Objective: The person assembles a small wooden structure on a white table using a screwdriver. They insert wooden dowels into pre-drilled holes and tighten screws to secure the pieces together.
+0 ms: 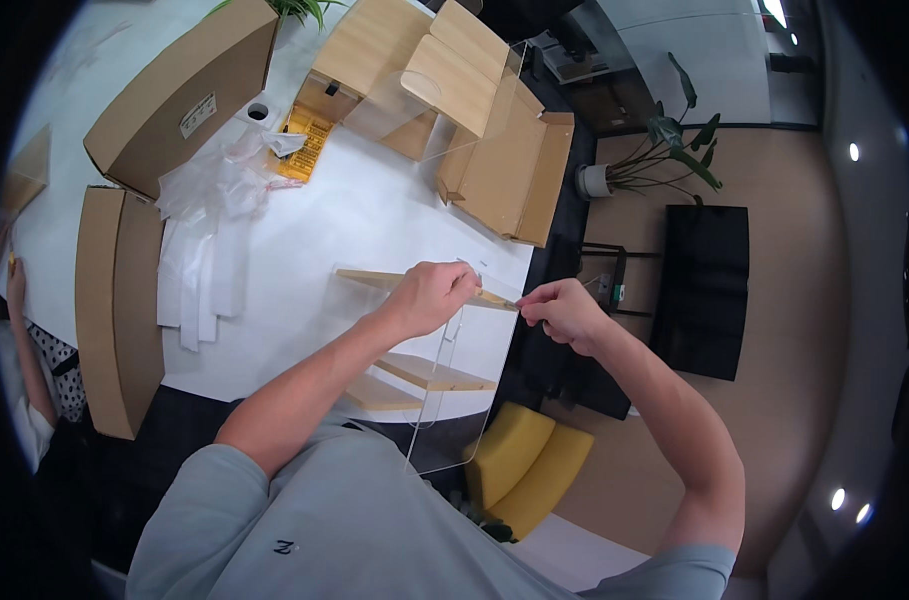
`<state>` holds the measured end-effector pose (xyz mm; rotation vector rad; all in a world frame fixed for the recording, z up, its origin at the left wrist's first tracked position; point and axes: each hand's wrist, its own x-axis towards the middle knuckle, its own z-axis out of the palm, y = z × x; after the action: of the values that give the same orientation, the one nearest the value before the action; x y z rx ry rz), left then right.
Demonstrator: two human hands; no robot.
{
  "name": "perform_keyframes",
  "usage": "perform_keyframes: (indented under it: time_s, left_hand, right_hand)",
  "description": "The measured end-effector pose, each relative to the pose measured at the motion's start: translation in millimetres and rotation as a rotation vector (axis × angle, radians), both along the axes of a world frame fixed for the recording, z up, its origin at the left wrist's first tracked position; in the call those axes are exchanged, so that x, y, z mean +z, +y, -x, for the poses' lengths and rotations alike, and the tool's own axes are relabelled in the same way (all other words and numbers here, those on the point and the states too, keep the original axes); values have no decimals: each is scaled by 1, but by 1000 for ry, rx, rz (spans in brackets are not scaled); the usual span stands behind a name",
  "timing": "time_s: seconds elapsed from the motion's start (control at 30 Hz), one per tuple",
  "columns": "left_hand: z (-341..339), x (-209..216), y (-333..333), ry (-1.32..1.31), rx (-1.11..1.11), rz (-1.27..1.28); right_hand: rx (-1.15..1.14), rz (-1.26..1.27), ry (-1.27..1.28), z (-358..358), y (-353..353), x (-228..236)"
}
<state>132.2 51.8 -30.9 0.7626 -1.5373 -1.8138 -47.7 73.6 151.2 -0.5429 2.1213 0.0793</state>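
Note:
In front of me stands a small shelf unit with clear acrylic side panels and pale wooden boards. My left hand is closed at the uppermost wooden board, its fingers pinched by the board's edge. What they hold is too small to make out. My right hand pinches at the right end of that same board. A small thin thing seems to be between its fingertips, but its kind does not show. Part of the board is hidden behind my left hand.
Farther back on the white table are wooden box-like pieces, an open cardboard box, a yellow tool case and plastic wrapping. Tall cartons stand left. Another person's arm shows far left. A yellow chair is at right.

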Motion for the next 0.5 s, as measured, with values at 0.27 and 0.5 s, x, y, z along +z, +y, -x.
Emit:
perform_keyframes:
  time_s: [0.27, 0.5]
  left_hand:
    - [-3, 4, 2, -13, -3, 4]
    - [9, 0, 4, 31, 24, 31]
  right_hand:
    - [1729, 86, 400, -9, 6, 7]
    - [627, 156, 253, 11, 12, -22]
